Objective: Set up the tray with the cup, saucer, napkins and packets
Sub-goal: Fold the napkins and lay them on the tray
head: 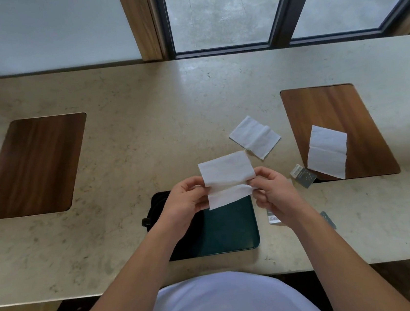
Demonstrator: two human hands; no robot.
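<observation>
Both hands hold one white napkin (226,172) above the dark green tray (230,229). My left hand (186,201) pinches its left edge and my right hand (270,188) pinches its right edge; the napkin is partly folded across its middle. A dark cup (152,215) with a handle stands on the tray's left part, mostly hidden behind my left hand. A second napkin (255,136) lies on the counter beyond the tray, and a third napkin (327,151) lies on the right wooden inlay. Small packets (303,176) lie right of the tray, with more packets (328,219) under my right forearm.
The beige stone counter (145,136) has a dark wooden inlay (33,164) at the left and another wooden inlay (363,116) at the right. A window with dark frames (279,6) runs along the far edge. The counter's front edge is close to my body.
</observation>
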